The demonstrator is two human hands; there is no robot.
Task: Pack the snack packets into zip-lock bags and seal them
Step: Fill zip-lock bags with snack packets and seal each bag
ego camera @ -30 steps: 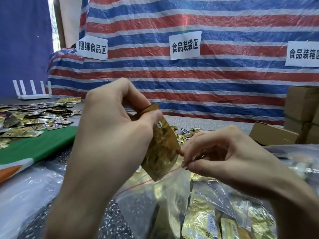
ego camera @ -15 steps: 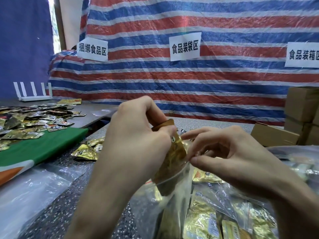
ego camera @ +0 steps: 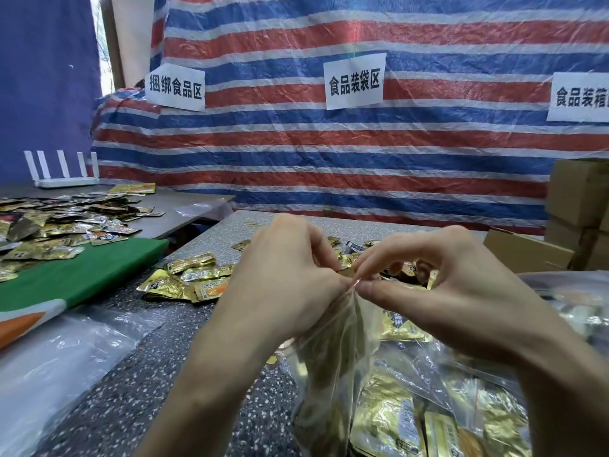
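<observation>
The speckled bench (ego camera: pixel 125 397) carries the whole job, and it shows the work only partly done. At its lower right lie filled zip-lock bags (ego camera: pixel 389 420), clear ones with gold packets inside; whether each is sealed cannot be told. Left of the hands, a small heap of loose snack packets (ego camera: pixel 188 278) sits on the bench. A much larger spread of packets (ego camera: pixel 49 225) covers the neighbouring bench on the left, so most of the packing seems not yet done. In the middle, held upright above the bench, hangs the zip-lock bag (ego camera: pixel 329 364) in work, with gold packets seen dimly through its plastic. The left hand (ego camera: pixel 283 285) and the right hand (ego camera: pixel 461 291) meet at its mouth. Each grip pinches the top edge between thumb and fingers, and the two touch one another at the zip strip (ego camera: pixel 355 282). By this, the filling of this bag looks finished and its sealing is only at the start. The strip is not yet pressed along its length.
</observation>
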